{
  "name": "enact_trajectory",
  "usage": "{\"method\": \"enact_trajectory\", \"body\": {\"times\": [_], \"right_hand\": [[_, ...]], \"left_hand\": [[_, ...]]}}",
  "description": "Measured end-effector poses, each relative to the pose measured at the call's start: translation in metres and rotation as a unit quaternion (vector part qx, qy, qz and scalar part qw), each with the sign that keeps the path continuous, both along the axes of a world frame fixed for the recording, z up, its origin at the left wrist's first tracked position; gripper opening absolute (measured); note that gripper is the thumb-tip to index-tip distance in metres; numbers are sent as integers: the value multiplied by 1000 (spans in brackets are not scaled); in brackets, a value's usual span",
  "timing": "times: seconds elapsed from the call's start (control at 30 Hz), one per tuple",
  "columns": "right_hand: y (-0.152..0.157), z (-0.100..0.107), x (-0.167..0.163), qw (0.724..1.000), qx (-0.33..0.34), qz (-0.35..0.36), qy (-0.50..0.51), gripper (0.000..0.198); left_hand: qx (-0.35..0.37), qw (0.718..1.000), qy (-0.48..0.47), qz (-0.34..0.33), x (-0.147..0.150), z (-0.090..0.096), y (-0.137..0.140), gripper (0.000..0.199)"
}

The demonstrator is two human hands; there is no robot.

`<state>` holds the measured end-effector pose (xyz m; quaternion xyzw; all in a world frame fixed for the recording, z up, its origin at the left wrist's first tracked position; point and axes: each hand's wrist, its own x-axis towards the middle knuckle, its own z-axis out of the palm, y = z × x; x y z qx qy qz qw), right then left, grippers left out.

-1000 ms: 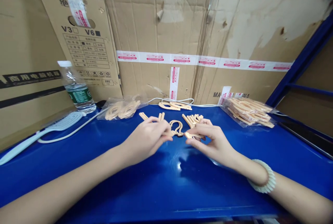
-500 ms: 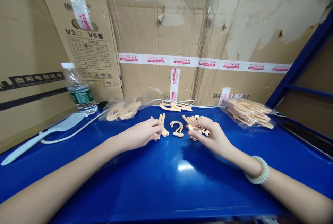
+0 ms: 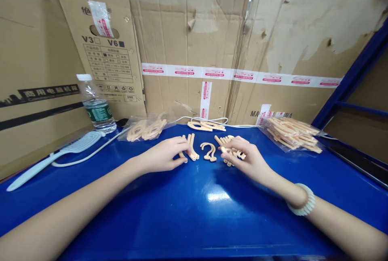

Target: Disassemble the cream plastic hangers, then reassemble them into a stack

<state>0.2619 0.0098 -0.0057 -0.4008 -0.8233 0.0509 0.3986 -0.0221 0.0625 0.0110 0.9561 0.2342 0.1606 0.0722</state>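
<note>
My left hand (image 3: 168, 154) is at the left of the small wooden pieces, thumb and fingers closed around a pale wooden strip (image 3: 181, 154) that they partly cover. Just right of it lie a few more wooden strips with curved lower ends (image 3: 192, 150). In the middle, hook-shaped wooden pieces (image 3: 209, 150) rest on the blue table (image 3: 194, 208). My right hand (image 3: 245, 158) pinches a small wooden piece (image 3: 224, 150) between thumb and fingers. Under and behind that hand is a cluster of wooden pieces (image 3: 218, 139), partly hidden.
Flat wooden parts (image 3: 206, 125) and a white cable (image 3: 182, 118) lie at the back. Bagged wooden parts are at left (image 3: 147, 128) and right (image 3: 294, 133). A water bottle (image 3: 100, 111) and hairbrush (image 3: 60, 154) are at far left. Cardboard (image 3: 188, 43) walls the back.
The left thumb has moved away from the strips' lower ends, and the left fingers have shifted around one strip. My right hand keeps its pinch. The whole view has shifted slightly.
</note>
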Motion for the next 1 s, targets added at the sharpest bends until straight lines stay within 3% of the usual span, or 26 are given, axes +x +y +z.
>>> {"method": "enact_trajectory", "body": {"times": [0.23,0.57,0.87,1.0], "right_hand": [[9,3,-3,999,15,5,-45,13],[27,2,-30,968,-23,58,-243,15],[22,3,-34,979,23,64,-192,18],[22,10,-31,989,68,24,-130,17]], "left_hand": [[17,998,30,44,1,1,-3,14],[0,999,29,42,3,-6,-1,8],[6,999,15,31,3,-1,-4,8],[5,1000,5,27,4,-2,-5,7]]}}
